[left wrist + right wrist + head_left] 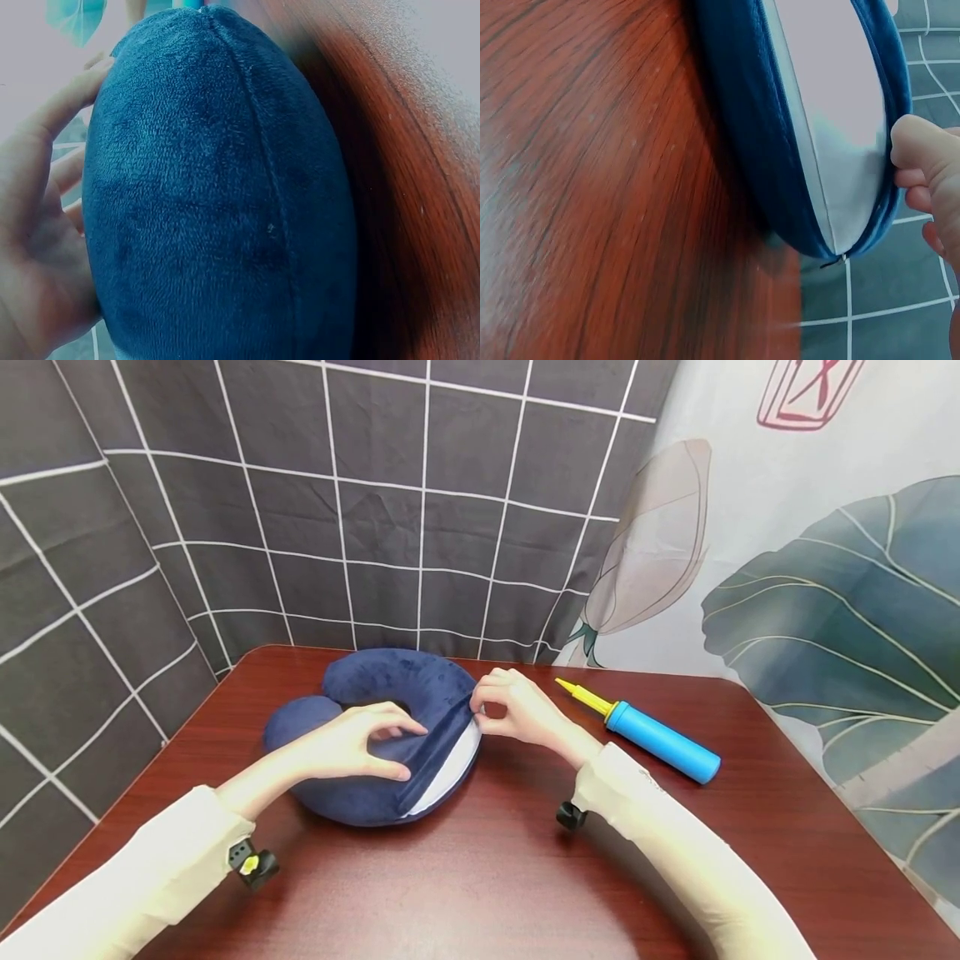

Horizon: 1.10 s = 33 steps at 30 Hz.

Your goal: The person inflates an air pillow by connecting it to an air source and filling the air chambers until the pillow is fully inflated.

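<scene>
On the reddish worktop (487,893) lies a navy neck pillow (390,672). I note the left hand (348,742) atop it, thumb and fingers apart, the right hand (519,706) pinching its cover edge (441,749). I judge it soft, light, best taken there. Rightmost: a blue pump (663,741).

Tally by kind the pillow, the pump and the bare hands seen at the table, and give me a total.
Neck pillow: 1
Hand pump: 1
Hands, namely left hand and right hand: 2
Total: 4
</scene>
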### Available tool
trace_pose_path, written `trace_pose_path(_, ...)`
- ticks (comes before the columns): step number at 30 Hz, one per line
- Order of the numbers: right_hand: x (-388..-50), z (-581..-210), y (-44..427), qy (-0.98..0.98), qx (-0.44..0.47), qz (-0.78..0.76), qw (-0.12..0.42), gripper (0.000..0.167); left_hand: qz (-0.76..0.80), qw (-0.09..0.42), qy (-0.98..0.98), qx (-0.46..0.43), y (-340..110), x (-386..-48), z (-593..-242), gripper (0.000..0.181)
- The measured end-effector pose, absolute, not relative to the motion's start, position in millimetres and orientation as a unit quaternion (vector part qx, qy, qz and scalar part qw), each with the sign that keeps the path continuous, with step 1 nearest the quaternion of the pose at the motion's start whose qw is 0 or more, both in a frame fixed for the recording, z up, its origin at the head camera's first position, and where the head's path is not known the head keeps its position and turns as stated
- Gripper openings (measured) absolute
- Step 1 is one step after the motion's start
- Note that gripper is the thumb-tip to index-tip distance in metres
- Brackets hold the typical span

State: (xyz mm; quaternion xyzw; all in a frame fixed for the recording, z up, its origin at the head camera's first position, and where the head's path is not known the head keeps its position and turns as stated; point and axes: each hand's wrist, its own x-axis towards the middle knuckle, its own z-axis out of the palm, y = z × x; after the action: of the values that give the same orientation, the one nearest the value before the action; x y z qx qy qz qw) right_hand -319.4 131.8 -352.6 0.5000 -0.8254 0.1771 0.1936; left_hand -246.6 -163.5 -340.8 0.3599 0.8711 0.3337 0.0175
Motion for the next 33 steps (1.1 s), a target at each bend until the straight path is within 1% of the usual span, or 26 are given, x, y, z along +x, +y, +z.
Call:
trace_pose_path(12,-315,-367,146,-0.822,0.516,0.165,0.175,0.005,0.331,0.013,0.875,0.353,-162,-247,-342,0.049)
trace_pose_path(17,-315,-367,147,-0.833,0.499,0.18,0.153,0.003,0.332,0.013,0.875,0.352,-163,-247,-343,0.05)
trace_pose_path(20,-320,-363,151,-0.849,0.463,0.214,0.134,0.008,0.328,0.016,0.875,0.355,-163,-247,-342,0.051)
trace_pose_path(24,-335,-362,156,-0.878,0.383,0.262,0.121,0.011,0.313,0.019,0.876,0.366,-161,-247,-338,0.053)
trace_pose_path(27,-347,-364,154,-0.893,0.337,0.28,0.102,0.016,0.308,0.025,0.876,0.37,-158,-250,-335,0.053)
trace_pose_path(30,-357,-369,150,-0.902,0.317,0.285,0.074,0.023,0.301,0.02,0.875,0.378,-153,-254,-334,0.053)
trace_pose_path(33,-365,-375,146,-0.903,0.311,0.292,0.045,0.028,0.29,0.002,0.874,0.391,-147,-259,-335,0.05)
